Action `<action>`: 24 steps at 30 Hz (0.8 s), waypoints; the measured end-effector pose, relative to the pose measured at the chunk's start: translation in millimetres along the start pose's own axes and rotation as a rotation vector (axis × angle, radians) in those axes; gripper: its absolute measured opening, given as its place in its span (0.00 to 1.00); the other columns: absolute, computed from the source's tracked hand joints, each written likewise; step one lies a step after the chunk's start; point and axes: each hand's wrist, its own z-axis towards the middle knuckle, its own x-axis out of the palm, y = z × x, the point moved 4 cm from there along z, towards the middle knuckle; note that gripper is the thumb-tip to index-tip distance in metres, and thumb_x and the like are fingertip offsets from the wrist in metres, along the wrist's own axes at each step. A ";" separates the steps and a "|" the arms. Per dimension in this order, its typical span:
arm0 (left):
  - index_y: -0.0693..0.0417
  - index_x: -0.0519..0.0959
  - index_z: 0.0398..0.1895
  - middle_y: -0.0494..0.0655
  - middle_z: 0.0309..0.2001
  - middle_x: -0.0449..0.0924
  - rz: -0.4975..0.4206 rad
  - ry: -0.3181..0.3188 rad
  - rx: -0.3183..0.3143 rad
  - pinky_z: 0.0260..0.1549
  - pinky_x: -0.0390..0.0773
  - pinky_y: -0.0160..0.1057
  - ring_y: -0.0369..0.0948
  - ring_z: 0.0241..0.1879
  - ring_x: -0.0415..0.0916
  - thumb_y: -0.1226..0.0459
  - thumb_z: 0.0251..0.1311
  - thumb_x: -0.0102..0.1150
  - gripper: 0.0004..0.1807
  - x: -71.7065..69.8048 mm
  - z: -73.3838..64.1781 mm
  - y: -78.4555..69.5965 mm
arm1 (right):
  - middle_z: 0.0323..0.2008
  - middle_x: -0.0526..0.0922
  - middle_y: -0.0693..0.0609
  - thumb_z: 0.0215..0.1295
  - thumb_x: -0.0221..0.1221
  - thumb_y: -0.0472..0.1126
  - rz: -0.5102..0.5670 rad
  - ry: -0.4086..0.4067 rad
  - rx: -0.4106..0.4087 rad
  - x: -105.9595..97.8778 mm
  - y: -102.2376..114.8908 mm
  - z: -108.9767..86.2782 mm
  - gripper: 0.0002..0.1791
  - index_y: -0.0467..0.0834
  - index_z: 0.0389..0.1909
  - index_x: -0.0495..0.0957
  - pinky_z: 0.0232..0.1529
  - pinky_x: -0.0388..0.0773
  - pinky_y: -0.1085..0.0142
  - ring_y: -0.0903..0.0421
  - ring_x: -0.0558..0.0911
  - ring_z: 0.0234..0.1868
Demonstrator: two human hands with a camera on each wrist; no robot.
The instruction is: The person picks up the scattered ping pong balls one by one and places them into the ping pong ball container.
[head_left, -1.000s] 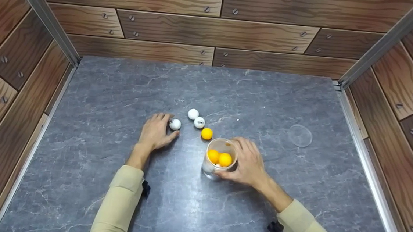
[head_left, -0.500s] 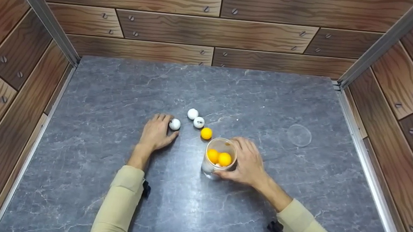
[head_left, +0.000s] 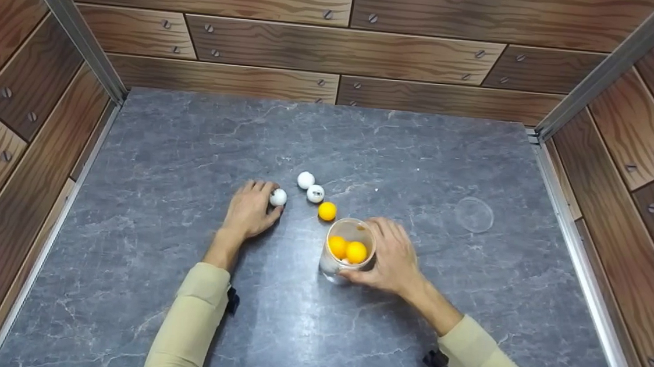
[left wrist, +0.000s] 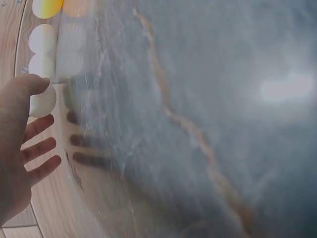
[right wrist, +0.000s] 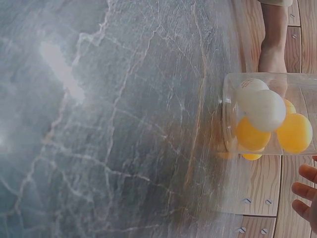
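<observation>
My left hand [head_left: 246,211] pinches a white ping-pong ball [head_left: 278,198] between thumb and index finger on the table. In the left wrist view, the thumb [left wrist: 35,84] lies over that ball and the other fingers spread below it. My right hand [head_left: 394,259] grips an upright clear plastic jar [head_left: 329,268] from its right side. Orange balls [head_left: 356,253] show at its mouth, and white balls [right wrist: 266,110] lie among them in the right wrist view. Between the hands, two white balls [head_left: 315,194] and an orange ball [head_left: 327,211] form a slanting row.
A clear round lid [head_left: 474,214] lies flat on the grey marbled table [head_left: 220,128], right of the jar. Wood-patterned walls [head_left: 268,44] stand at the back and both sides, with metal rails [head_left: 588,274] along the table's side edges.
The left hand's thumb and index finger have closed in on the white ball, which has barely shifted. The right hand and jar have stayed in place.
</observation>
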 end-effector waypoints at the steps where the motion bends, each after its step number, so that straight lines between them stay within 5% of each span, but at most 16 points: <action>1: 0.53 0.77 0.63 0.56 0.57 0.83 0.003 -0.006 0.002 0.61 0.79 0.57 0.55 0.58 0.78 0.52 0.70 0.64 0.24 -0.6 -0.2 -0.6 | 0.51 0.83 0.44 0.51 0.49 0.90 0.000 -0.001 0.000 -0.2 0.1 0.1 0.57 0.42 0.57 0.80 0.55 0.80 0.48 0.47 0.82 0.52; 24: 0.54 0.79 0.60 0.53 0.53 0.85 0.030 -0.131 0.120 0.57 0.81 0.55 0.53 0.55 0.78 0.52 0.67 0.66 0.24 -23.6 -12.6 -25.4 | 0.53 0.83 0.43 0.51 0.51 0.90 0.010 0.017 0.008 -0.2 -0.5 0.1 0.58 0.42 0.60 0.79 0.60 0.80 0.44 0.45 0.82 0.54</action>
